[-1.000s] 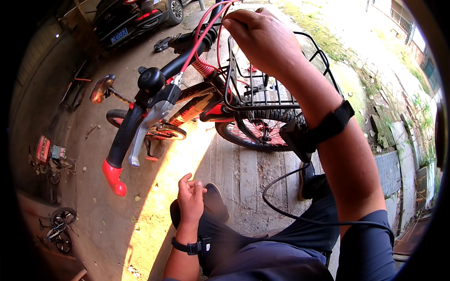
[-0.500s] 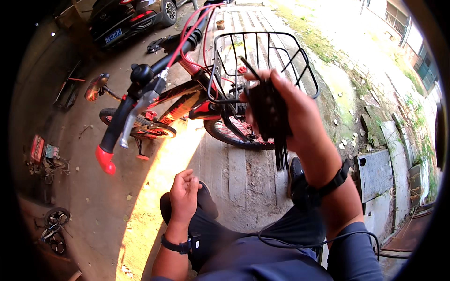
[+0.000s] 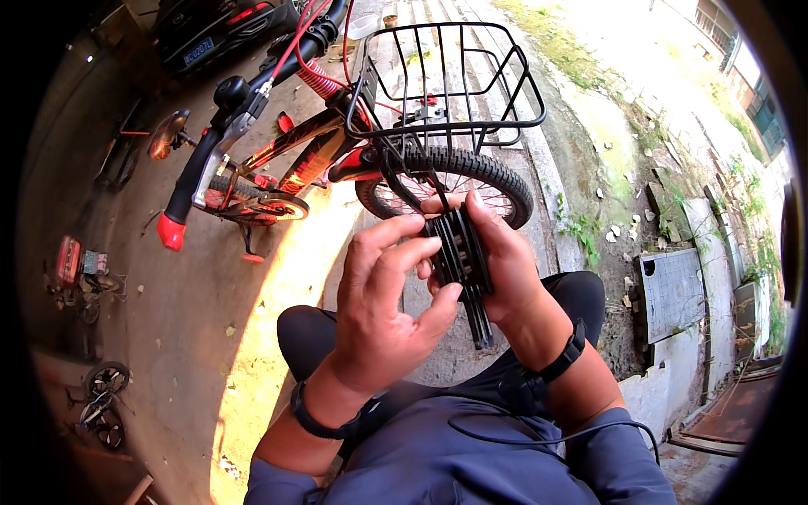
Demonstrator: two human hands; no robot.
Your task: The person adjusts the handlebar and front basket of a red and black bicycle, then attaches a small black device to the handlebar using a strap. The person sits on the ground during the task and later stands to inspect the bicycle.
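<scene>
Clasping the black multi-tool (image 3: 463, 257) is the right hand (image 3: 510, 273). The left hand (image 3: 383, 295) is spread, fingertips at the tool's nine-o'clock edge. The bicycle basket (image 3: 484, 127) sits at twelve o'clock.

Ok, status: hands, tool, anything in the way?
Right hand gripping black tool. Left hand at its left side, half-curled, contact unclear. Bicycle's front wheel beyond, not blocking.

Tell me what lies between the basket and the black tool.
In the head view, the front wheel appears between the basket above and the black tool below.
</scene>
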